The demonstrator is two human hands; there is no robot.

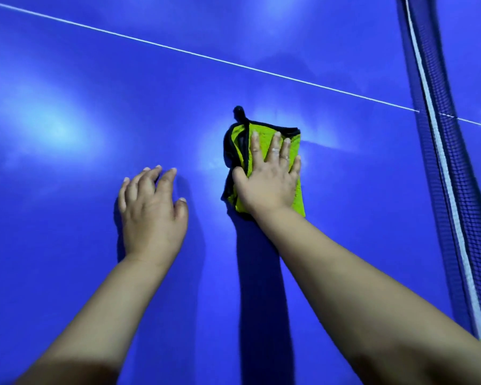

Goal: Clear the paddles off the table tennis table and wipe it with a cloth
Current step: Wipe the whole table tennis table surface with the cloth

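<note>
- Head view: pressing flat with the right hand [267, 184], palm down and fingers straight and spread toward 12 o'clock; nothing gripped, only pushed against.
- Under that palm, a folded lime-green cloth [299, 195] with black trim, lying on the blue table [67, 245] just right of the middle of the view.
- Green showing past the fingertips at 12 o'clock, along the little-finger side at 3 o'clock and beside the wrist at 5 o'clock.
- Bunched black edging at 9 o'clock of the thumb; a small black loop [238, 112] sticking out from the cloth's far corner at 11 o'clock.
- Thin ring [285, 157] on one finger of the same hand.
- At 8 o'clock of the cloth and apart from it, the left hand [153, 212]: relaxed, fingers loosely bent and spread, holding nothing; on the surface or just above it, cannot tell.
- Both bare forearms reaching in from 6 o'clock, with a dark shadow [261, 301] on the tabletop between them.
- Thin white line [206, 58] across the blue surface, from 10 o'clock down toward 3 o'clock.
- At 3 o'clock, a dark mesh net [444, 151] with a white top tape [439, 151], running from 1 o'clock to 5 o'clock and crossing the line.
- Pale glare patches on the glossy surface at 9 o'clock and 12 o'clock.
</note>
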